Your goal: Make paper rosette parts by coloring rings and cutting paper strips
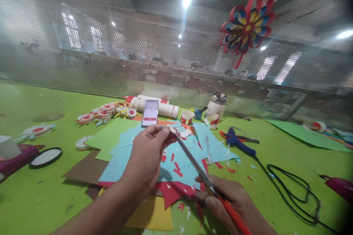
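Note:
Between the fingertips of my left hand [150, 147] is a small piece of white paper [172, 129], pinched near the middle of the view. My right hand [227, 198] is closed around a pair of scissors [196, 165] with orange-red handles. The long blades point up and left, and their tips meet the edge of the white paper. Beneath both hands lie sheets of light blue paper [116, 169], strewn with red scraps [178, 170]. Whether the blades are cutting into the paper is too small to tell.
Behind my hands stand a phone [150, 114], white rolls [168, 110], a paper cup [187, 116] and a white jug [216, 106]. Right lies a blue glue gun [239, 143] with its black cord [289, 183]. Round red-and-white paper pieces [107, 108] and a magnifying glass [45, 158] are left.

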The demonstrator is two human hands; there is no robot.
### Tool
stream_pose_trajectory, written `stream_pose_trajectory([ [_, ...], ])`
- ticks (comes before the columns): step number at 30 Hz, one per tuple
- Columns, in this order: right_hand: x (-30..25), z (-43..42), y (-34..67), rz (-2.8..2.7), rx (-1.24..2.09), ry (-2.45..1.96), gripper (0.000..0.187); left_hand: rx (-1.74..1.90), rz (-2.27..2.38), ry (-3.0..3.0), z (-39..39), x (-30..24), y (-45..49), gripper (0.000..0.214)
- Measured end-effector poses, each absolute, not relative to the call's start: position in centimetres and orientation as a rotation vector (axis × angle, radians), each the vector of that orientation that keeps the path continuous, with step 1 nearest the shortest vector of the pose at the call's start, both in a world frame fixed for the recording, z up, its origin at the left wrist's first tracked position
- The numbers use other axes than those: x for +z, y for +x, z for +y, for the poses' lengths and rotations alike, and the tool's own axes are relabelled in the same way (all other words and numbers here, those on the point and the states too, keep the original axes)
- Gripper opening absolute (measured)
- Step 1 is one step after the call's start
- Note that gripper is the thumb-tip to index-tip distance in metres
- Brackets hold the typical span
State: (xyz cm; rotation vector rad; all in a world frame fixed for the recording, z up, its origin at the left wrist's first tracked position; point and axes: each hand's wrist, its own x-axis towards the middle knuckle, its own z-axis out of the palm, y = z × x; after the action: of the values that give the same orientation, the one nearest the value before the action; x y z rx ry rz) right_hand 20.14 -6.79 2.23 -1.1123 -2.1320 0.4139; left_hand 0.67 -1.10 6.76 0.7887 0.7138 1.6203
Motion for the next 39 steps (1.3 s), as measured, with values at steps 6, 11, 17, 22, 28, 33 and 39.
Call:
stream_pose_trajectory([
  [6, 2.3, -6.7, 20.6, -2.118, 0.614, -1.078, 0.047, 1.600, 0.730, 0.851, -0.7, 6.9, 0.0, 0.012],
  [11, 3.2, -7.0, 20.4, -2.088, 0.782, -1.070, 0.050, 1.531, 0.722, 0.916, -0.6, 7.2, -0.4, 0.011],
  [17, 4.6, -7.7, 20.0, -2.053, 0.887, -1.064, 0.053, 1.485, 0.721, 0.957, -0.6, 7.3, -0.9, 0.011],
  [22, 4.7, -8.0, 20.1, -2.054, 0.845, -1.099, 0.055, 1.443, 0.726, 0.993, -0.5, 7.3, -1.2, 0.013],
  [28, 4.4, -7.6, 20.2, -2.024, 0.956, -1.136, 0.057, 1.409, 0.739, 1.007, -0.5, 7.5, -1.3, 0.013],
  [33, 4.3, -7.4, 20.4, -2.050, 0.997, -1.095, 0.056, 1.394, 0.748, 1.010, -0.3, 7.5, -1.3, 0.014],
  [39, 3.8, -7.2, 20.4, -2.000, 0.994, -1.096, 0.054, 1.407, 0.797, 1.024, -0.1, 7.3, -1.4, 0.014],
])
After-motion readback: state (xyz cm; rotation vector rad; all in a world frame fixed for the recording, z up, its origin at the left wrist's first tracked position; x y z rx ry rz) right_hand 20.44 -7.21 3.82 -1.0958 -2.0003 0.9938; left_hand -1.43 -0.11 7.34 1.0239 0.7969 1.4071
